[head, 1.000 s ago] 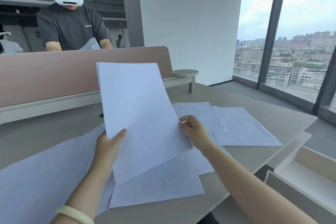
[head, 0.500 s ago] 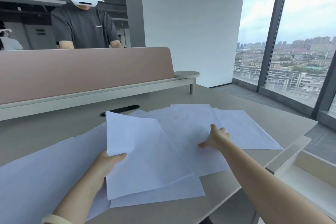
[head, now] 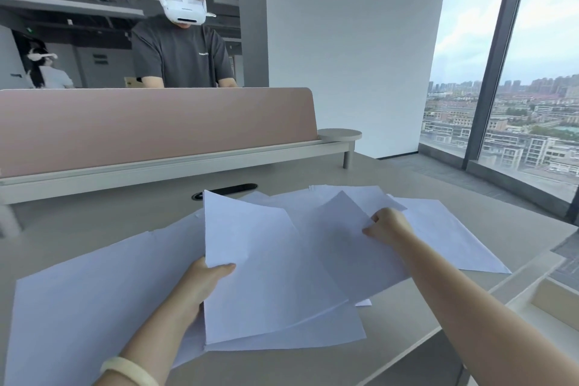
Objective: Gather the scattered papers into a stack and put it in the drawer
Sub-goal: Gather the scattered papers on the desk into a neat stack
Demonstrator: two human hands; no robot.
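Gripping the near sheet, left hand; right hand pinching the far sheet

Left hand, right hand: fingers curled.

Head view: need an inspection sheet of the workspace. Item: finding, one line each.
Surface: beige desk, mostly covered by paper on the near side.
Job's things: white papers spread loose and overlapping, not stacked; drawer open at the right, partly in view, blurred.
Clutter: nothing seen.
Hands: left hand grips the front sheet by its left edge, thumb on top; right hand pinches the raised sheet.
Cables: nothing seen; a dark cable slot in the desk.
Surroundings: pink divider, a person in a headset behind it, window at right.
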